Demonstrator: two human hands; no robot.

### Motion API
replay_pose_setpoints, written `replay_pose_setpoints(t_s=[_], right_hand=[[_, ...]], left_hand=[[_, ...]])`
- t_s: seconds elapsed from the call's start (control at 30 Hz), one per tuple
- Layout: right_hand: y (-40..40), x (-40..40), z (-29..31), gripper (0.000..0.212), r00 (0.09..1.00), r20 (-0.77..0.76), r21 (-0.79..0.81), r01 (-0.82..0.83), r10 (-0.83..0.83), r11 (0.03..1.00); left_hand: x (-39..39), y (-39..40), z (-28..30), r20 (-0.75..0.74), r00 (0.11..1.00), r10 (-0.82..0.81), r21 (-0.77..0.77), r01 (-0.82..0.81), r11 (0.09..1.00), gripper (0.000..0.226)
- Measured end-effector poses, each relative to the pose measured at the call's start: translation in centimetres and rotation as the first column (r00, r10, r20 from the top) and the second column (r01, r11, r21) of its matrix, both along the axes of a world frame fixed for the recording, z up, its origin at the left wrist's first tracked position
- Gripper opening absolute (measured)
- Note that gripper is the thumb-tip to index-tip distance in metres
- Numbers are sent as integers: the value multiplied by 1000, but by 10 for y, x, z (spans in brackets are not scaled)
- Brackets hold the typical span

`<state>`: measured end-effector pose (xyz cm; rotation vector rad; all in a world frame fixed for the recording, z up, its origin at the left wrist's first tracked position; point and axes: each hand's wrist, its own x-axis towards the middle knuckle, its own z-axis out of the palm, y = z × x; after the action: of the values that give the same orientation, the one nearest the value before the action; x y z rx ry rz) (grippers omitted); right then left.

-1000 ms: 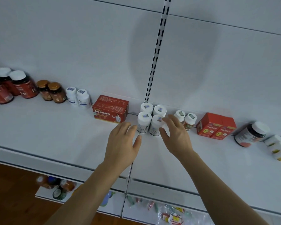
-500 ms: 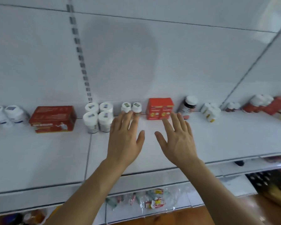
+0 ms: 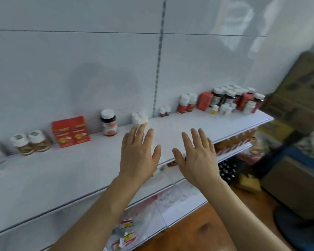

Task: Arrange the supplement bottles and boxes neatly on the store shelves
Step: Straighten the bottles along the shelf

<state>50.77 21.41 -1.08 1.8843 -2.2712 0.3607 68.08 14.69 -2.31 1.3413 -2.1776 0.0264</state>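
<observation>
Head view: both hands, left hand (image 3: 138, 156) and right hand (image 3: 198, 160), are being held spread and empty; the crowded bottle cluster (image 3: 232, 100) is lying far-right, nearer the right hand.

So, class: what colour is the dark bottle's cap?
White cap on the dark bottle, head view.

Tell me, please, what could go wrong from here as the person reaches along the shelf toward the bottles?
The left hand has open fingertips close to the small white bottles; a careless sweep could topple them. The crowded bottle cluster stands at the shelf end, so a nudge there might send one off the edge. The picture is blurred from motion, so a hurried reach may misjudge.
</observation>
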Motion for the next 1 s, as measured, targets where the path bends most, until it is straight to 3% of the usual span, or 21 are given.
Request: replay_pose_setpoints(t_s=[0.27,0.5,0.73,1.0], right_hand=[[3,-140,1,66,984,33,22,175,-176,984],[-33,-248,1,66,966,21,66,257,-259,964],[-91,-333,-5,65,965,65,102,248,-255,963],[-172,-420,-38,60,986,123,71,108,-116,992]], left_hand=[[-147,-24,-3,38,985,-167,46,165,985,59],[-271,-78,-13,-22,957,-291,108,291,951,61],[-357,-149,-24,-12,946,-323,160,321,933,57],[-421,-204,-46,-17,977,-212,221,211,952,49]])
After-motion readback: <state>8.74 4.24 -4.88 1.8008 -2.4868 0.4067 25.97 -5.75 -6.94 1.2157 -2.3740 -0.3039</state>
